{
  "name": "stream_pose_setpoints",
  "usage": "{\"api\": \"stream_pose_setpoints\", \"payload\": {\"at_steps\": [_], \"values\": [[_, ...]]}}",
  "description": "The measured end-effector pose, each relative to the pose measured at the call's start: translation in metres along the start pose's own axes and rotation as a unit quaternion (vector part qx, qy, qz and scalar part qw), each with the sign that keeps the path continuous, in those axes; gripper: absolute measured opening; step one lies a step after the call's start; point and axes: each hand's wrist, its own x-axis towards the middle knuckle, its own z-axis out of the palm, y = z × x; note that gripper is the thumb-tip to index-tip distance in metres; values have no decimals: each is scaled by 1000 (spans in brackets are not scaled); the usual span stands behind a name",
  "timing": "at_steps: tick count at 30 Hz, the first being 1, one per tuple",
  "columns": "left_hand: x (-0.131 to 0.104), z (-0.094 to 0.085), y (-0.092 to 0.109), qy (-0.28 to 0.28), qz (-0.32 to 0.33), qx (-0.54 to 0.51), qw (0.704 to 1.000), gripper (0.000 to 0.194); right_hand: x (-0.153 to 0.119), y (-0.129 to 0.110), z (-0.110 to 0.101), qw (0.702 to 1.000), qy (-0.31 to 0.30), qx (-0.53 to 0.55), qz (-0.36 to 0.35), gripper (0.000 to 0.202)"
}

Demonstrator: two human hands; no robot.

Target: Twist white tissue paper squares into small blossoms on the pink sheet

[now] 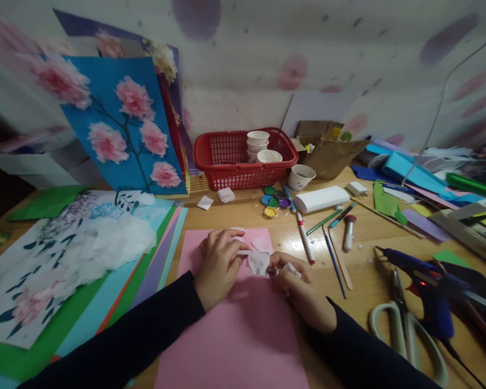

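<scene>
My left hand (221,265) is over the upper part of a pink sheet of paper (235,346). Its thumb and fingers pinch white tissue paper (260,263) near its left side. From the right, my right hand (302,292) grips the same tissue with thumb and forefinger, and a bit of white shows between its other fingers. The tissue looks thin and crumpled, stretched between both hands just above the pink sheet. Exactly how it is folded is partly hidden by my fingers.
Behind the hands stand a red basket (245,175) with paper cups and small paint pots (270,202). Scissors (405,324) and a blue glue gun (425,281) with a red light lie right. Coloured sheets (146,281) and a blue flower picture (105,116) are left.
</scene>
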Motion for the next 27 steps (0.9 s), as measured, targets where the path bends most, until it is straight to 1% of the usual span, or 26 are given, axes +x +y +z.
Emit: {"api": "stream_pose_setpoints", "payload": {"at_steps": [2,3,6,9,10,11,12,14,16,21,23,25,27], "values": [[3,0,-3,34,-29,2,999,24,1,2,0,1000,7,12,0,18],[3,1,-4,40,-33,0,999,25,2,2,0,1000,10,15,0,19],[1,0,-4,22,-9,-25,999,33,2,1,0,1000,11,15,3,18],[-4,-1,0,1,0,-76,997,56,2,0,0,1000,10,22,9,17],[-5,-2,1,-4,-2,-99,995,59,2,-1,0,1000,11,24,9,16],[-5,-3,3,-8,-4,-121,993,56,1,-1,0,1000,13,26,8,16],[-5,-4,3,-8,-7,-139,990,50,1,-1,1,1000,14,27,7,15],[-3,-5,4,1,-19,-160,987,31,1,0,1,999,15,28,3,15],[0,-4,2,19,-39,-173,984,19,1,1,0,999,18,29,4,14],[3,3,-9,52,-92,-267,958,20,2,4,-1,999,21,34,6,14],[4,3,-11,86,-89,-236,964,25,2,4,-1,999,21,39,3,15],[4,1,-11,135,-71,-155,976,38,2,4,-1,999,26,40,4,16],[2,-4,-7,175,-36,-90,980,47,2,4,-1,999,31,35,6,17]]}}
